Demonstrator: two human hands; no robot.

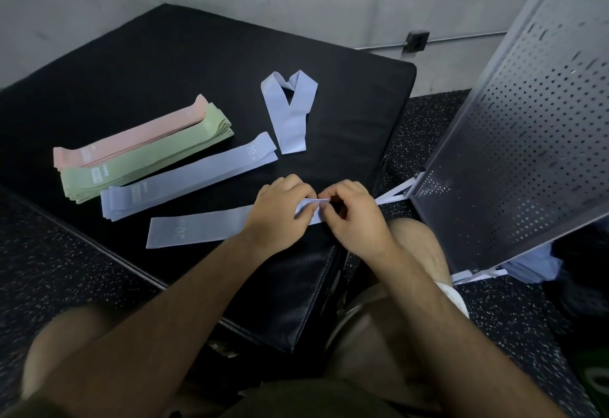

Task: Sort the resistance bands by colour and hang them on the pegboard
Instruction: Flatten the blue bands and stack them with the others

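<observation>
Left hand (280, 210) and right hand (356, 219) both pinch one end of a blue band (197, 228) lying flat on the black mat (164, 71), probably squaring it for the blue pile (188, 177) just beyond. Green stack (145, 160) and pink stack (131, 140) overlap farther left. Pegboard (527, 137) stands near, on the right.

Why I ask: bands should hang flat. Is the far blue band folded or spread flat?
Folded. The far blue band lies bent into a V on the black mat, its arms overlapping at the near end.
</observation>
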